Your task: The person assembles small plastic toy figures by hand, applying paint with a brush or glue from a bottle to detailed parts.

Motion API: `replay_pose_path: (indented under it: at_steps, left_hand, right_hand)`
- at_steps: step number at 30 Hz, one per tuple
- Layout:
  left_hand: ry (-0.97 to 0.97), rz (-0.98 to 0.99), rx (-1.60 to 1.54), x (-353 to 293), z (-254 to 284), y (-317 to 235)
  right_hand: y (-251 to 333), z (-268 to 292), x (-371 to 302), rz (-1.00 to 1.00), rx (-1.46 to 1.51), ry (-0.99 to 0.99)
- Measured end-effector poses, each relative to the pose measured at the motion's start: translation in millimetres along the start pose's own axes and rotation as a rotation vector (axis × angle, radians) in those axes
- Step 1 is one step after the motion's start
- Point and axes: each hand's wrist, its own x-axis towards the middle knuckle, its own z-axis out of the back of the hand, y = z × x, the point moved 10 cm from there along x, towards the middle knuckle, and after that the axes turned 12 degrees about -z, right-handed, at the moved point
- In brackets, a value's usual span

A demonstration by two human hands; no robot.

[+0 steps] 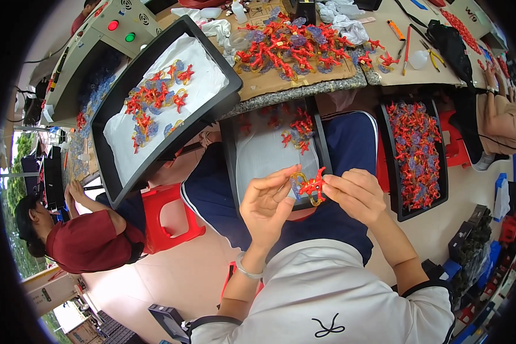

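Observation:
A small plastic toy figure (311, 187), red with a yellow loop and a clear bluish part, is held up in front of me. My right hand (358, 195) pinches its red end between thumb and fingers. At its yellow and bluish side, my left hand (266, 203) has curved fingers and thumb closed around the edge. Below both hands, a black tray (230, 166) lined with a white sheet rests across my lap. Several similar figures (299, 131) lie at that tray's far right side.
To the left, a larger black tray (110, 172) holds several figures on white paper. A heap of figures (295, 49) covers cardboard on the bench. Another black tray (411, 213), full of figures, stands at right. Co-workers sit left (92, 241) and right (501, 123). Pliers (433, 55) lie on the bench.

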Motion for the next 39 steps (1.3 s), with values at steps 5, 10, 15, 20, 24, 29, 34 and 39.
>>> replay_pose_path:
  at_steps: [5, 10, 15, 20, 24, 29, 34, 39]
  left_hand:
    - [0.063, 0.102, 0.120, -2.1, 4.3, 10.3]
    - [0.053, 0.113, 0.195, -2.3, 3.7, 13.8]
    - [0.025, 0.244, 0.222, -4.7, -0.4, 22.7]
    - [-0.011, 0.352, 0.215, -10.9, -0.4, 28.4]
    - [-0.038, 0.334, 0.235, -11.4, -2.4, 23.4]
    - [-0.056, 0.322, 0.329, -12.0, -0.6, 19.3]
    - [-0.058, 0.277, 0.387, -10.3, -2.0, 16.8]
    - [-0.033, 0.216, 0.521, -6.2, -3.9, 8.9]
  right_hand:
    - [-5.1, -2.9, -1.3, 0.047, 0.001, 0.037]
    - [-13.5, -6.4, -1.7, 0.024, 0.021, 0.019]
    - [-31.2, -11.1, 13.4, -0.058, 0.140, 0.089]
    - [-56.6, -23.1, 22.7, -0.316, 0.317, 0.139]
    - [-62.8, -29.9, 19.9, -0.367, 0.362, 0.152]
    - [-68.1, -33.2, 15.7, -0.417, 0.425, 0.156]
    - [-70.9, -34.0, 14.0, -0.439, 0.428, 0.164]
    - [-73.3, -35.5, 14.4, -0.438, 0.433, 0.166]
